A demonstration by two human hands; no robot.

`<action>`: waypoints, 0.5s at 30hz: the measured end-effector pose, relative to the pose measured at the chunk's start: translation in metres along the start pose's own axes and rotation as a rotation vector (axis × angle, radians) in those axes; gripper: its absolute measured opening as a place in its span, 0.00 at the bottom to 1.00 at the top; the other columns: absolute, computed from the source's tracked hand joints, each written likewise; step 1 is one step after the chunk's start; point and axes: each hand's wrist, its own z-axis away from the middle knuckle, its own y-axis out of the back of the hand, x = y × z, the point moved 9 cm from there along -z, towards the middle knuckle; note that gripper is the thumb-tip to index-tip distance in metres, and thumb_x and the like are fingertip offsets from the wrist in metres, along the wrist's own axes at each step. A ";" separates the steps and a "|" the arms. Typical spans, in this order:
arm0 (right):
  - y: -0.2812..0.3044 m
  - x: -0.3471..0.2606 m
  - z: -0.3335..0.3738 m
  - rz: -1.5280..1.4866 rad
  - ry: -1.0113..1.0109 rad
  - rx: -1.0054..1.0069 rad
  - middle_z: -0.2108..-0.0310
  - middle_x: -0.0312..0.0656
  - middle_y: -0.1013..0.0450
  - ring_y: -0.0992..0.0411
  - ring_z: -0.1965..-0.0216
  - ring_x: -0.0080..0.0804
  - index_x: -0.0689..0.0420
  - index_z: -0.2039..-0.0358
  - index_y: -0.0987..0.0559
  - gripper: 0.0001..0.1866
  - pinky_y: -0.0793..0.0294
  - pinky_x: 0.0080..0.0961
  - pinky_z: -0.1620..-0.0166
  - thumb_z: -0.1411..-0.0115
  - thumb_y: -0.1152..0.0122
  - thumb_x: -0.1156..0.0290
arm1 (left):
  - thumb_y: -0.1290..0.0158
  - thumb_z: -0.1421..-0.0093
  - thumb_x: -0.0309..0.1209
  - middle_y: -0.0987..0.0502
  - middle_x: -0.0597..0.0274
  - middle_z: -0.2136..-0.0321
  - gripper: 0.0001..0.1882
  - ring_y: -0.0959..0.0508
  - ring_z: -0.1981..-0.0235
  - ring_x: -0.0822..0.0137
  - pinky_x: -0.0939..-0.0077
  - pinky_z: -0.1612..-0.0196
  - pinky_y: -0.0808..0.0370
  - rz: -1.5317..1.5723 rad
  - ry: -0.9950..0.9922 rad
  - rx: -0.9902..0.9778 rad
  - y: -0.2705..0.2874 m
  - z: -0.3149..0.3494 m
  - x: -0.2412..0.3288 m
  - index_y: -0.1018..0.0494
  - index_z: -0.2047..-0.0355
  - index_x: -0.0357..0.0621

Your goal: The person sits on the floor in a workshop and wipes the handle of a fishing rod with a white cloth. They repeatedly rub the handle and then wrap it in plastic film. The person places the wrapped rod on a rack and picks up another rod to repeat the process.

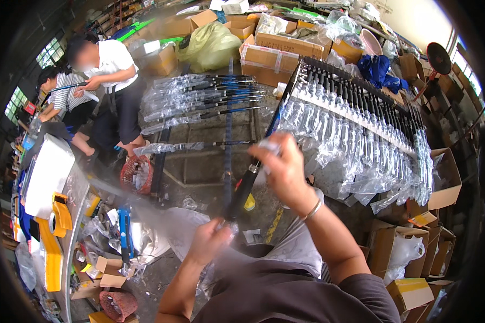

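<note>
Forward and to the right of the right hand (283,167), a wide slanting row of black rods in clear plastic sleeves (334,134). Forward and to the left of it, a smaller spread of similarly wrapped rods (194,97), lying crosswise. From one hand to the other, a slender black rod (243,191), smooth and dark, with long axis going from the left hand (207,239) forward and slightly to the right. Clamped by the left hand nearer to the body; closed upon by the right hand farther up, with a crumpled whitish piece (268,145), cloth or plastic, impossible to tell. Just nearer than the right hand, a narrow shiny silver-coloured ring (253,168) around the rod.
</note>
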 end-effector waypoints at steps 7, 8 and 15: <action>0.007 -0.022 0.003 0.136 0.203 0.074 0.65 0.47 0.34 0.30 0.64 0.40 0.55 0.66 0.19 0.16 0.27 0.29 0.64 0.58 0.42 0.83 | 0.49 0.38 0.41 0.33 0.61 0.82 0.18 0.40 0.90 0.79 0.85 0.87 0.44 0.248 0.123 -0.202 -0.019 0.004 0.002 0.34 0.63 0.35; 0.008 -0.015 0.000 0.090 0.202 0.067 0.65 0.45 0.35 0.33 0.63 0.41 0.53 0.66 0.19 0.20 0.29 0.31 0.61 0.61 0.45 0.86 | 0.49 0.38 0.42 0.34 0.62 0.83 0.19 0.41 0.91 0.80 0.85 0.87 0.45 0.270 0.110 -0.232 -0.019 0.001 0.001 0.33 0.63 0.35; 0.001 0.032 -0.007 -0.595 -0.270 0.243 0.63 0.38 0.34 0.36 0.55 0.27 0.56 0.68 0.20 0.19 0.38 0.20 0.52 0.57 0.49 0.91 | 0.49 0.39 0.47 0.34 0.64 0.84 0.24 0.41 0.91 0.81 0.85 0.88 0.46 0.436 0.146 -0.348 -0.038 -0.003 0.006 0.31 0.62 0.33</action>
